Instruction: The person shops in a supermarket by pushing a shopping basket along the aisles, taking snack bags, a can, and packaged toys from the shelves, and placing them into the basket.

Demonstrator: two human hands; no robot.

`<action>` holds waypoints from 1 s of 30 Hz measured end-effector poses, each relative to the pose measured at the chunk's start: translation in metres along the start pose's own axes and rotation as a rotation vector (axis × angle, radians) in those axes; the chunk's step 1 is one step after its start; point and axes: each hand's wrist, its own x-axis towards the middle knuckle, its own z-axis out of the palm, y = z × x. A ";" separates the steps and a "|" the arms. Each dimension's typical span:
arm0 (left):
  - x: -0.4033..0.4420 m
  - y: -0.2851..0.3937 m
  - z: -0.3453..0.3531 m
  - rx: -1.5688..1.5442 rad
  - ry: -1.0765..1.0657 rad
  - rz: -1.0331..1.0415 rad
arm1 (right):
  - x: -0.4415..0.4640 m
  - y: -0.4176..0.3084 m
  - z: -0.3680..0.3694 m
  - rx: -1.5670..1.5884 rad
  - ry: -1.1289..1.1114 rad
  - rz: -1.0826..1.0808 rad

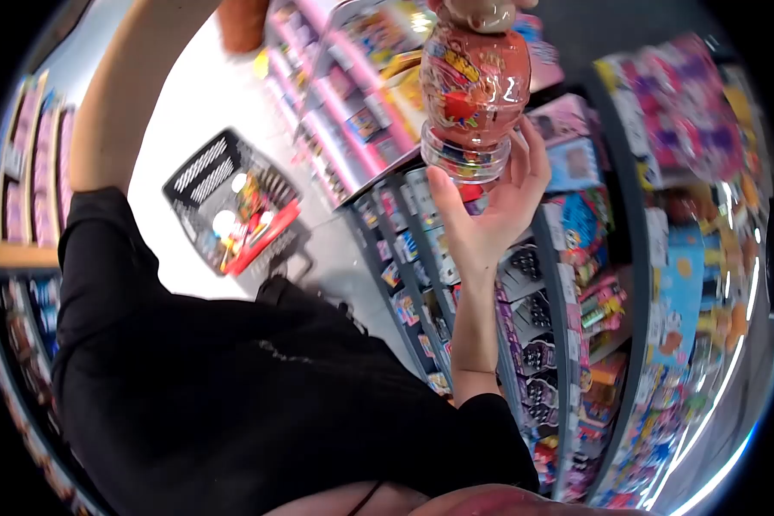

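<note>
A clear plastic jar [476, 86] with a reddish-pink body and a colourful cartoon label is held up at the top centre. Its wide clear end [465, 156] faces down towards me. My right hand [500, 193] grips this lower end, thumb on one side and fingers on the other. The rounded tan part at the jar's top is cut by the frame edge, and I cannot make out what it is. My left forearm [138, 86] stretches up past the upper left edge, so the left hand is out of sight.
A black shopping basket [202, 176] with a red edge stands on the pale floor at left, holding several colourful items. Shelves [563, 284] of packaged goods line the right side. Pink shelving [335, 95] stands above centre, and more shelves [34, 172] at far left.
</note>
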 end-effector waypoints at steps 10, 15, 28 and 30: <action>-0.198 -0.179 -0.011 0.269 0.162 -0.695 | -0.291 0.215 0.063 -0.399 -0.704 0.554; -0.336 -0.329 0.059 0.402 0.289 -1.094 | -0.415 0.225 0.036 -0.297 -0.972 1.347; -0.524 -0.539 0.243 0.499 0.302 -1.758 | -0.443 0.308 0.039 -0.039 -0.678 1.907; -0.533 -0.562 0.262 0.553 0.236 -1.751 | -0.449 0.318 0.028 0.023 -0.610 2.041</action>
